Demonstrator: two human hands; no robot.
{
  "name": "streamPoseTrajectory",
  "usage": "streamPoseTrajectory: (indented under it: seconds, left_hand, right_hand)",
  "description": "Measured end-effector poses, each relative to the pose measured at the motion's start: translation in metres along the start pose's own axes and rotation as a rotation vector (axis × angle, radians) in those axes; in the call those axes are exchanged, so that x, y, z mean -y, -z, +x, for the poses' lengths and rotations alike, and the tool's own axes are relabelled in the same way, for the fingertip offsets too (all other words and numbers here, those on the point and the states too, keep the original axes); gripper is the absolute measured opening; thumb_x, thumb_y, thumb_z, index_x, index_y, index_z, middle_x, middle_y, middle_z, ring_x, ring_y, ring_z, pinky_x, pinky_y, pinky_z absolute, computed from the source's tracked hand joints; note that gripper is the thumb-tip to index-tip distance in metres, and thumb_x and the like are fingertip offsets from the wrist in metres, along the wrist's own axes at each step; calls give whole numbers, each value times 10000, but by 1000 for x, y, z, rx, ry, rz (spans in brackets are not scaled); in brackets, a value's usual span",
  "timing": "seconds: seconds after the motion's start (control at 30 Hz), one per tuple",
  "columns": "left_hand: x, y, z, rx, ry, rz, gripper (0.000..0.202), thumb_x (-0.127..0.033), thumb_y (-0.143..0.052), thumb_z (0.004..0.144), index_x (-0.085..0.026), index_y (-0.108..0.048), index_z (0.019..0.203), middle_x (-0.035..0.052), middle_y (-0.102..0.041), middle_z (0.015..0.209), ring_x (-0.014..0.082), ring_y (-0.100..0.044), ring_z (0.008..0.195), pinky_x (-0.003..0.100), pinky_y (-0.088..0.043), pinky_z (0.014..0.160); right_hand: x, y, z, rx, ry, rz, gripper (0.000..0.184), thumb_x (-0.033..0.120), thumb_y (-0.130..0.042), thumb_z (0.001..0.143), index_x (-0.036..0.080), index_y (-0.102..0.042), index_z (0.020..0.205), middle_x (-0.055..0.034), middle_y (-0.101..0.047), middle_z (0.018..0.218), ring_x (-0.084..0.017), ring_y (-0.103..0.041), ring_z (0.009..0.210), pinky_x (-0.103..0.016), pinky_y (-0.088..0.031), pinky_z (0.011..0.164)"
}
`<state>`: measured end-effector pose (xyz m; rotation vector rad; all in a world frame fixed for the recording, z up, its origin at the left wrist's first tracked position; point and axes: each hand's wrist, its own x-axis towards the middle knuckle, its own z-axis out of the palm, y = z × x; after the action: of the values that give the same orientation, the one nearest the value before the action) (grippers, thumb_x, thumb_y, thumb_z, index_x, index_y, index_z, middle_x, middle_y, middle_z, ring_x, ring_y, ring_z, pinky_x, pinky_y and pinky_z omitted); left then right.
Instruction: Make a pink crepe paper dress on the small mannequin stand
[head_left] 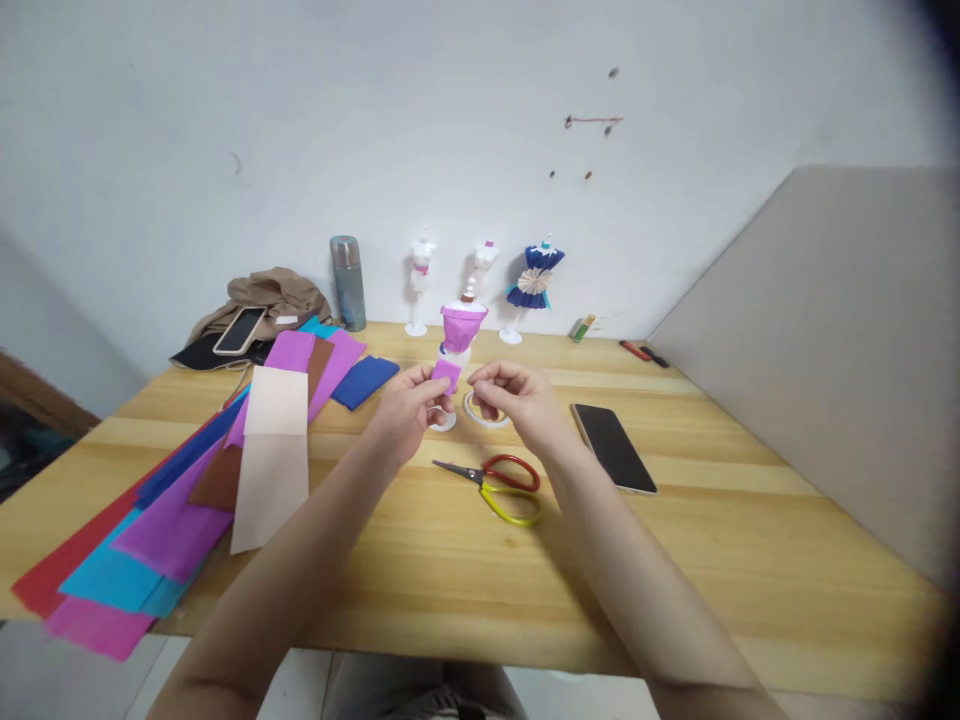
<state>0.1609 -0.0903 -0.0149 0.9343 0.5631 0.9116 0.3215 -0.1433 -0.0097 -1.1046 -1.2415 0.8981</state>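
My left hand [409,412] pinches a small folded piece of purple crepe paper [448,373] between thumb and fingers. Just behind it stands a small white dress form wrapped in a purple paper top [463,328]; its round base shows below my left fingers. My right hand [517,398] is a short way to the right, thumb and fingertips drawn together; whatever they hold, if anything, is too small to make out. Under those fingers lies a white ring [487,424] like a roll of tape. Scissors [480,478] with one red and one yellow handle rest in front, blades apart.
Crepe paper strips [176,515] in several colours lie at left, near a folded blue piece [365,382]. A phone [615,448] is at right. Along the wall stand a thermos [348,284], two white dress forms [422,270] and one dressed in blue [535,277].
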Motion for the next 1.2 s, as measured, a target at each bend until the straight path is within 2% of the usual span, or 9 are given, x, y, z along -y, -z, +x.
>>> streamPoseTrajectory:
  seconds: [0.13,0.27,0.33,0.4,0.47,0.7,0.87,1.0,1.2]
  left_hand:
    - [-3,-9,-5,-18,91,-79,159,-139,-748,724,-141,-593,762,13,-684,713,62,-586,506,153,-375,438]
    - [-2,-17,-9,23,130,-80,160,-125,-743,756,-141,-595,814,29,-712,734,77,-616,514,160,-399,455]
    - [-1,-20,-11,41,146,-72,165,-124,-754,764,-140,-600,821,34,-720,734,79,-622,518,162,-409,461]
    - [1,-22,-11,44,161,-67,138,-118,-740,787,-136,-609,826,36,-721,725,78,-621,517,161,-415,466]
    - [1,-25,-11,40,170,-67,96,-103,-711,813,-131,-621,833,37,-720,721,74,-618,514,160,-421,472]
    - [-6,-41,-11,92,165,-65,77,-91,-691,816,-134,-630,794,58,-736,752,78,-625,533,158,-423,467]
    - [-10,-41,-10,181,102,-58,114,-135,-751,766,-125,-643,801,84,-765,860,77,-643,573,161,-444,483]
    - [-13,-35,-10,227,77,16,145,-160,-779,747,-130,-657,820,73,-750,822,93,-647,584,183,-457,499]
    - [-30,-22,-10,230,-2,53,168,-185,-782,723,-145,-627,774,52,-730,743,98,-635,528,201,-470,487]
  right_hand:
    - [-3,22,-10,50,-6,-171,241,411,-768,757,199,-655,761,15,-633,623,-123,-534,514,-268,-442,519]
    - [-33,34,-45,310,-79,-625,69,180,-682,762,200,-638,713,22,-613,630,-143,-545,580,-263,-437,573]
    - [-52,37,-66,420,-60,-785,157,61,-641,720,203,-670,779,-2,-680,749,-163,-599,664,-279,-479,646]
    - [-65,39,-82,409,35,-833,248,1,-606,722,188,-699,855,-78,-727,991,-213,-678,883,-333,-538,818]
    - [-71,42,-90,412,85,-875,306,-23,-559,762,177,-722,928,-112,-712,1051,-234,-684,961,-362,-546,882]
    - [-66,47,-85,473,89,-1018,651,-39,-565,758,202,-678,1352,-127,-686,1156,-245,-680,1009,-359,-552,909]
    - [-73,42,-85,480,9,-1182,621,33,-579,814,176,-622,1417,-149,-691,1095,-253,-666,925,-380,-542,853]
    - [-65,43,-87,483,-7,-1076,627,15,-586,737,211,-637,1331,-88,-684,1014,-204,-631,830,-321,-517,780]
    - [-60,58,-76,348,-115,-369,301,239,-712,822,248,-661,1118,-24,-669,878,-182,-627,775,-311,-526,712]
